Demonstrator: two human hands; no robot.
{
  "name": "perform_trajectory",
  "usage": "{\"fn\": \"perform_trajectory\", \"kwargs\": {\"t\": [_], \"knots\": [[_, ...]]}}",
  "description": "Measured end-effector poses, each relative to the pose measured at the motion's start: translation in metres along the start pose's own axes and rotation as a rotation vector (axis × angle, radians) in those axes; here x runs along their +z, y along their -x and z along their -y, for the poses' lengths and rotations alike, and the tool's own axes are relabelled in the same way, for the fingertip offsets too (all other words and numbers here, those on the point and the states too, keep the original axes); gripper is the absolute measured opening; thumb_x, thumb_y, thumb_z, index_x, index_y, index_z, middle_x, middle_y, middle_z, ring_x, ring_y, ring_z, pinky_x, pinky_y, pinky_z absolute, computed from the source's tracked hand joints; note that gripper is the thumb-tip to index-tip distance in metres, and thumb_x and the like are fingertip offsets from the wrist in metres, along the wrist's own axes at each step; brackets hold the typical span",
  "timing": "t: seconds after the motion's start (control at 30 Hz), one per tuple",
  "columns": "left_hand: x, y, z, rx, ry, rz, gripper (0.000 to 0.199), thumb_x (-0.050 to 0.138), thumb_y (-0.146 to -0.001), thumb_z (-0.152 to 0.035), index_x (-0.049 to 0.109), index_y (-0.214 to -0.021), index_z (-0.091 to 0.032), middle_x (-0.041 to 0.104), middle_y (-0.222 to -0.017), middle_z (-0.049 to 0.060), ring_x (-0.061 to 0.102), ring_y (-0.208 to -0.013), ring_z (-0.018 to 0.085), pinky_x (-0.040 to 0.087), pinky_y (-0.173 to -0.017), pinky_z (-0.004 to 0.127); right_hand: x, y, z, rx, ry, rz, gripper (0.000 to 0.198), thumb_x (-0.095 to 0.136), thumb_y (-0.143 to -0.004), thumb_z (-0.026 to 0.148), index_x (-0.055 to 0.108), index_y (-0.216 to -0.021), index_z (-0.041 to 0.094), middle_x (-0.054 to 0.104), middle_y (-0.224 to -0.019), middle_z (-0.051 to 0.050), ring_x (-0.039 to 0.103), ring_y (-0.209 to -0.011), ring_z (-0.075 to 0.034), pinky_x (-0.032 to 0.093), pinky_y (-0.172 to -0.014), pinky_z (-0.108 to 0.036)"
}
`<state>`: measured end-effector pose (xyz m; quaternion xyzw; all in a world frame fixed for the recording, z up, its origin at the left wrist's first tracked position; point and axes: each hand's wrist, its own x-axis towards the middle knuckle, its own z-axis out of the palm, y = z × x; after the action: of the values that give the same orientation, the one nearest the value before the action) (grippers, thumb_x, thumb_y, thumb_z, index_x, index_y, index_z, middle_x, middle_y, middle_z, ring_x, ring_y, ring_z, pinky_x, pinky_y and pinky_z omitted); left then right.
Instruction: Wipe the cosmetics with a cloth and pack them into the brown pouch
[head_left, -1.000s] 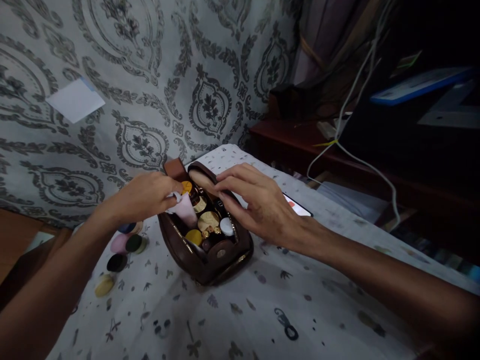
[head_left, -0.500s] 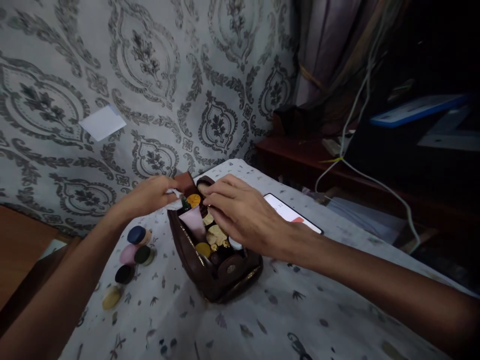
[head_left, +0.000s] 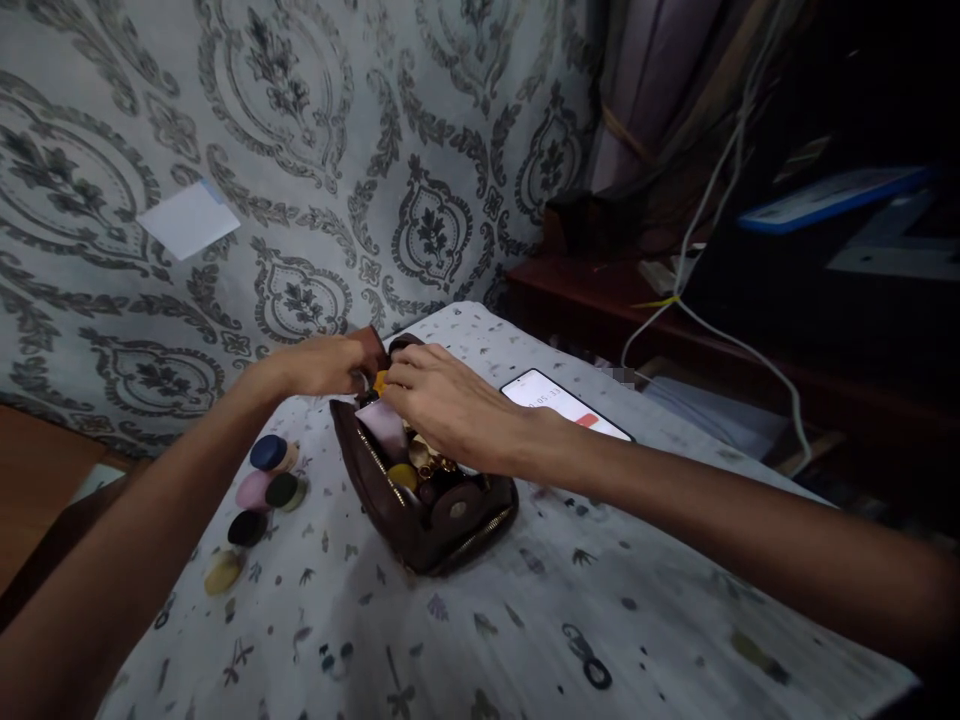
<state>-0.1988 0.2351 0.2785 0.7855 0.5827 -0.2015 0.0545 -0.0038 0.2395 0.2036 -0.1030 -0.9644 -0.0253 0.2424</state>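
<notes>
A brown zip bag [head_left: 364, 475] stands unzipped on the patterned cloth, packed with small containers. Inside it I see a pale pink tube [head_left: 384, 430], a yellow round lid [head_left: 403, 477] and small gold-coloured pieces [head_left: 427, 470]. At the bag's far left end, my left hand [head_left: 326, 365] has its fingers curled downward; their tips and anything in them are hidden. My right hand [head_left: 446, 400] reaches across the bag's far half, its fingers bent together beside an orange round item [head_left: 380, 383]. What they grip cannot be made out. A reddish-brown box [head_left: 367, 343] is just behind my left fingers.
Left of the bag stand several small jars, among them a blue-lidded one [head_left: 268, 452], a black one [head_left: 247, 527] and a yellow one [head_left: 223, 572]. A lit phone [head_left: 540, 388] lies beyond my right wrist. White cables [head_left: 750, 345] hang at the right, near a dark red shelf [head_left: 555, 290].
My left hand has moved in toward the bag's far end, and the white thing at its fingers no longer shows. My right hand has shifted left, closer to it. The view has moved slightly.
</notes>
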Motion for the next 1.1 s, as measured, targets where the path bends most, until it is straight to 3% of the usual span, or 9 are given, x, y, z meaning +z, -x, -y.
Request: {"fn": "perform_trajectory", "kwargs": {"t": [0.1, 0.3, 0.57, 0.67, 0.87, 1.1], "knots": [[0.0, 0.001, 0.002, 0.015, 0.0, -0.004, 0.023, 0.054, -0.074, -0.021, 0.071, -0.09, -0.019, 0.069, -0.075, 0.002, 0.059, -0.066, 0.018, 0.038, -0.059, 0.026, 0.0, 0.0, 0.0, 0.003, 0.015, 0.021, 0.012, 0.066, -0.082, 0.012, 0.067, -0.094, 0.012, 0.065, -0.102, -0.011, 0.046, -0.101, -0.025, 0.036, -0.086, -0.039], [0.002, 0.003, 0.012, 0.063, 0.087, 0.001, 0.03, 0.056, -0.073, -0.022, 0.072, -0.098, -0.018, 0.073, -0.089, 0.002, 0.065, -0.083, 0.019, 0.045, -0.07, 0.023, -0.002, 0.001, 0.002, 0.01, 0.024, 0.053, 0.013, 0.07, -0.077, 0.008, 0.07, -0.09, 0.011, 0.065, -0.1, -0.012, 0.047, -0.101, -0.026, 0.036, -0.086, -0.039], [0.004, 0.0, 0.012, 0.11, 0.277, 0.105, 0.032, 0.056, -0.068, -0.017, 0.071, -0.095, -0.018, 0.074, -0.09, -0.001, 0.066, -0.084, 0.017, 0.047, -0.073, 0.022, 0.006, 0.002, -0.002, -0.013, 0.023, -0.015, 0.014, 0.069, -0.078, 0.01, 0.07, -0.092, 0.012, 0.066, -0.104, -0.011, 0.046, -0.104, -0.027, 0.037, -0.088, -0.04], [0.004, 0.0, 0.013, 0.09, 0.26, 0.101, 0.03, 0.057, -0.071, -0.021, 0.07, -0.097, -0.017, 0.074, -0.091, 0.0, 0.066, -0.084, 0.018, 0.048, -0.072, 0.023, 0.006, 0.004, -0.003, -0.009, 0.012, -0.016, 0.015, 0.071, -0.078, 0.012, 0.069, -0.093, 0.011, 0.066, -0.106, -0.012, 0.046, -0.107, -0.028, 0.037, -0.09, -0.041], [0.002, 0.006, 0.021, 0.165, 0.318, 0.088, 0.035, 0.059, -0.082, -0.033, 0.068, -0.113, -0.017, 0.073, -0.112, 0.005, 0.065, -0.103, 0.02, 0.047, -0.089, 0.025, 0.002, 0.008, -0.003, -0.018, -0.006, -0.031, 0.011, 0.068, -0.08, 0.011, 0.069, -0.091, 0.012, 0.066, -0.105, -0.014, 0.046, -0.109, -0.028, 0.038, -0.091, -0.042], [0.005, 0.012, 0.026, 0.142, 0.39, 0.048, 0.042, 0.058, -0.086, -0.041, 0.062, -0.12, -0.016, 0.071, -0.118, 0.006, 0.064, -0.108, 0.021, 0.047, -0.092, 0.025, 0.004, 0.013, -0.006, -0.016, 0.003, -0.121, 0.009, 0.061, -0.086, 0.012, 0.067, -0.092, 0.013, 0.064, -0.1, -0.013, 0.047, -0.106, -0.027, 0.038, -0.09, -0.041]]}}
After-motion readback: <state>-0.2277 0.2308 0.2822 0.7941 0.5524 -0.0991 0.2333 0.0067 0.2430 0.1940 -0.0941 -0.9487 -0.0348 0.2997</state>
